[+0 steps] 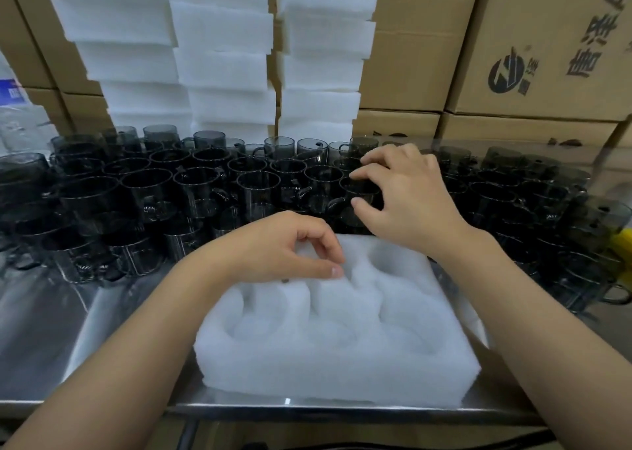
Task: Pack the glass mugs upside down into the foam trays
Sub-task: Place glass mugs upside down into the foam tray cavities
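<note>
Head view. Foam tray (335, 340) sits at the steel worktop's (51, 330) near edge, cavities up. Smoked glass mugs (205, 190) stand rim-up, crowding the far half. Right hand (407, 200) hovers over one mug (360, 193) just beyond the tray, fingers spread, not closed on it. Left hand (284, 248) is over the tray's far-left corner, thumb meeting forefinger; cannot tell whether it pinches anything. Spare foam stacks (225, 73) stand behind the mugs.
</note>
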`<state>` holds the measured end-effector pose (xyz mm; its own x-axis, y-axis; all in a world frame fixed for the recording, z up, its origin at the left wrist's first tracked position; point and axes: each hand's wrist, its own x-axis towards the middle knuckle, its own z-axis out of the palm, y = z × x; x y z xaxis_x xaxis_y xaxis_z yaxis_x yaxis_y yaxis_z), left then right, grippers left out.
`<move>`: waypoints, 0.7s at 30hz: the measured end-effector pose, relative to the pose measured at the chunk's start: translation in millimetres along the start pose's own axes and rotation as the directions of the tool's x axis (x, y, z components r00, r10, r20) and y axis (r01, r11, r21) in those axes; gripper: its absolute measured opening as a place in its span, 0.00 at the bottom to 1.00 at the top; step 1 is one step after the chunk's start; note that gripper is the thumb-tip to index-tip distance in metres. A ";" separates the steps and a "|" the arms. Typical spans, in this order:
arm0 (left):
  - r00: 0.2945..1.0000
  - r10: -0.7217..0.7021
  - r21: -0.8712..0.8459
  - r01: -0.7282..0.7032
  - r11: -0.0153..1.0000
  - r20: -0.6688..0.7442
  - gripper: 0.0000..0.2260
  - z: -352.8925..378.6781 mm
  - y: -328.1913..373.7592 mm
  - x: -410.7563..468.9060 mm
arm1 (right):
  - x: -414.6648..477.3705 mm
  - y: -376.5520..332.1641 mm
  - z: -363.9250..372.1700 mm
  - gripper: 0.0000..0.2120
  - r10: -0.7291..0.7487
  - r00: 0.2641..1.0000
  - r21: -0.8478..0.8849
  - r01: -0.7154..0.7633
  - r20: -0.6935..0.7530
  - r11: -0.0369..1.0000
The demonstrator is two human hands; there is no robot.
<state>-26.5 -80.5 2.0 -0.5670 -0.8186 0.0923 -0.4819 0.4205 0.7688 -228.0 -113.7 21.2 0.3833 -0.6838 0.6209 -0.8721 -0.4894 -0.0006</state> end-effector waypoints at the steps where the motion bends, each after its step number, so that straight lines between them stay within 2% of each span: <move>1: 1.000 0.000 0.002 0.000 1.000 -0.004 0.05 0.1 -0.1 -0.2 | 0.7 1.5 3.7 0.16 -0.002 0.999 -0.023 0.003 0.035 1.000; 5: 1.000 0.003 0.024 -0.002 1.000 -0.009 0.07 0.1 -0.3 0.0 | -0.8 1.2 10.8 0.10 -0.047 0.999 -0.023 0.047 -0.001 0.999; 10: 1.000 0.002 0.031 -0.002 1.000 0.002 0.06 -0.5 0.3 -1.1 | 0.7 3.5 3.8 0.06 -0.033 0.999 -0.018 0.033 0.015 0.999; 13: 1.000 0.010 0.035 -0.010 0.999 -0.001 0.05 -0.4 0.9 -0.9 | 2.9 2.7 -8.2 0.04 -0.029 0.996 0.037 0.032 -0.083 0.999; 15: 1.000 0.016 0.025 -0.016 1.000 0.000 0.05 -0.5 1.9 -0.7 | 6.5 -1.1 -15.6 0.06 -0.011 0.981 0.131 0.036 -0.192 0.991; 18: 1.000 0.030 0.003 -0.030 1.000 0.002 0.05 -1.7 2.8 -1.0 | 8.7 -17.5 -14.1 0.05 0.020 0.948 0.399 0.115 -0.319 0.910; 21: 0.999 0.025 -0.032 -0.026 0.999 -0.025 0.07 -1.8 2.6 -0.9 | 4.0 -32.0 2.2 0.02 0.033 0.940 0.518 0.159 -0.341 0.840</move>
<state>-26.0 -79.4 5.1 -0.5623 -0.8171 0.1271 -0.4451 0.4286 0.7863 -197.9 -102.0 22.0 0.2278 -0.4739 0.8506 -0.5141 -0.8004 -0.3083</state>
